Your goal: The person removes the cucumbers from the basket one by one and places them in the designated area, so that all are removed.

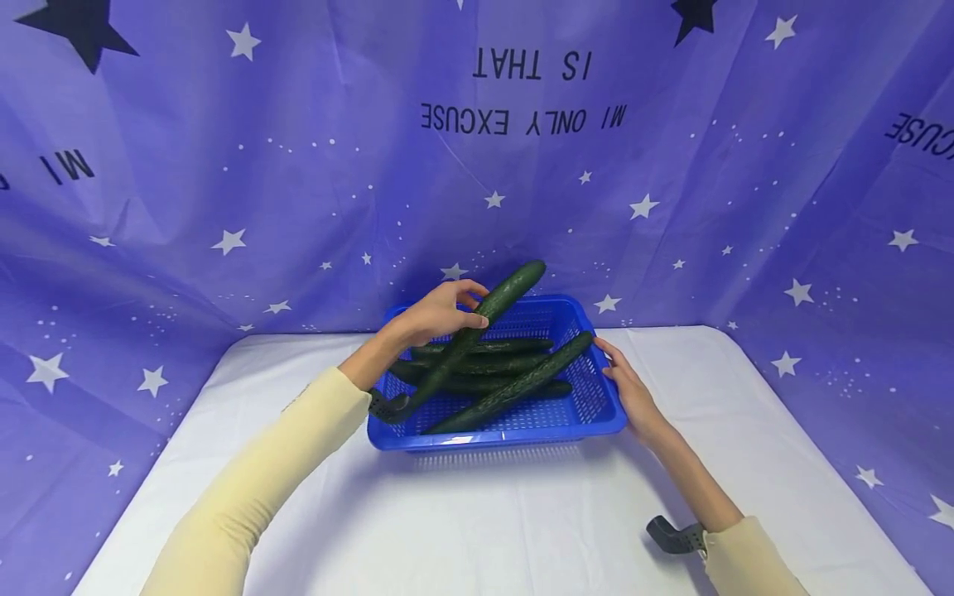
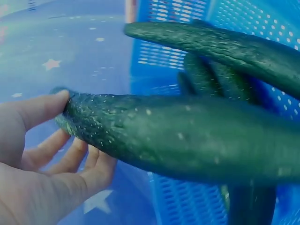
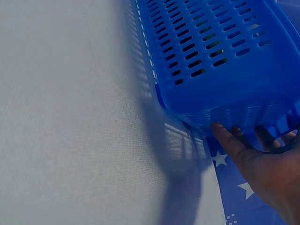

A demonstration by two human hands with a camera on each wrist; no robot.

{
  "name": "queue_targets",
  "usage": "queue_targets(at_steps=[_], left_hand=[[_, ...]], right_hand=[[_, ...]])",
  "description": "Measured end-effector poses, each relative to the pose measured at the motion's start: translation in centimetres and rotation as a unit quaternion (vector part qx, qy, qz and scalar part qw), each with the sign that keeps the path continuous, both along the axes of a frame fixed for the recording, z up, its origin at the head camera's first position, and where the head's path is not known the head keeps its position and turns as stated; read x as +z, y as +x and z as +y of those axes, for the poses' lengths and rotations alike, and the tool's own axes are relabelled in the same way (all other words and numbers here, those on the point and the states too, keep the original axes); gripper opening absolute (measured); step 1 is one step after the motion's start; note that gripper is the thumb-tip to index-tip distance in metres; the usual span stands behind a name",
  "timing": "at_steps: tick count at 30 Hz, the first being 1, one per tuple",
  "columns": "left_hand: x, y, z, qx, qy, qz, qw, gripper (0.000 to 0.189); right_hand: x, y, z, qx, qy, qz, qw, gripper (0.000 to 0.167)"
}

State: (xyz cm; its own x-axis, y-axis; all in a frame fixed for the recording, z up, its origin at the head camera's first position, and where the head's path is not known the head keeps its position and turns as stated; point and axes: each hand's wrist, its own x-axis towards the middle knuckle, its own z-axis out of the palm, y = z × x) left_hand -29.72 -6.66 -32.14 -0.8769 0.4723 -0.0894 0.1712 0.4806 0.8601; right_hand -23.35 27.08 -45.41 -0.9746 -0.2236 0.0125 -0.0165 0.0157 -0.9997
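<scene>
My left hand [image 1: 445, 313] pinches a long dark green cucumber [image 1: 507, 294] between thumb and fingers, near its upper end. The cucumber slants above a blue plastic basket [image 1: 492, 439]; close up in the left wrist view, its bumpy skin [image 2: 154, 136] shows. Inside the basket lie several more cucumbers, one of them, a front cucumber [image 1: 514, 393], leaning diagonally up to the right rim. At the basket's right end, my right hand [image 1: 633, 397] touches the side, its fingers [image 3: 229, 140] fairly straight against the outer wall. Its thumb is not clearly visible in the right wrist view.
The basket stands on a white-covered table [image 1: 477, 521], near the back edge. A purple curtain [image 1: 298, 190] with stars and lettering hangs behind and along both sides. Dark curved wrist mounts [image 1: 674, 536] stick out by both cuffs.
</scene>
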Motion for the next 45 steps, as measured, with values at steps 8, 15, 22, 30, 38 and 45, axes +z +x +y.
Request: queue_targets(at_steps=[8,15,22,30,38,45], left_hand=[[2.8,2.2,-4.5,0.063,0.048,0.003,0.9968,0.053],[2.9,3.8,-9.1,0.112,0.042,-0.001,0.9928,0.060],[1.2,5.8,-13.4,0.159,0.034,-0.007,0.9866,0.064],[-1.8,7.4,-17.1,0.203,0.042,-0.026,0.9780,0.067],[-5.3,8.2,-19.4,0.233,0.057,-0.048,0.9697,0.067],[-8.5,8.5,-20.1,0.265,0.039,-0.070,0.9609,0.067]], right_hand=[[-0.1,0.0,0.0,-0.001,0.009,0.001,1.0000,0.057],[-0.1,0.0,0.0,-0.002,0.011,0.005,0.9999,0.056],[-0.1,0.1,-0.1,0.004,0.003,0.000,1.0000,0.056],[0.2,0.2,-0.1,0.007,-0.001,-0.004,1.0000,0.057],[0.2,0.2,-0.1,0.007,-0.007,-0.009,0.9999,0.057],[0.2,0.2,-0.1,0.006,-0.001,-0.008,0.9999,0.057]])
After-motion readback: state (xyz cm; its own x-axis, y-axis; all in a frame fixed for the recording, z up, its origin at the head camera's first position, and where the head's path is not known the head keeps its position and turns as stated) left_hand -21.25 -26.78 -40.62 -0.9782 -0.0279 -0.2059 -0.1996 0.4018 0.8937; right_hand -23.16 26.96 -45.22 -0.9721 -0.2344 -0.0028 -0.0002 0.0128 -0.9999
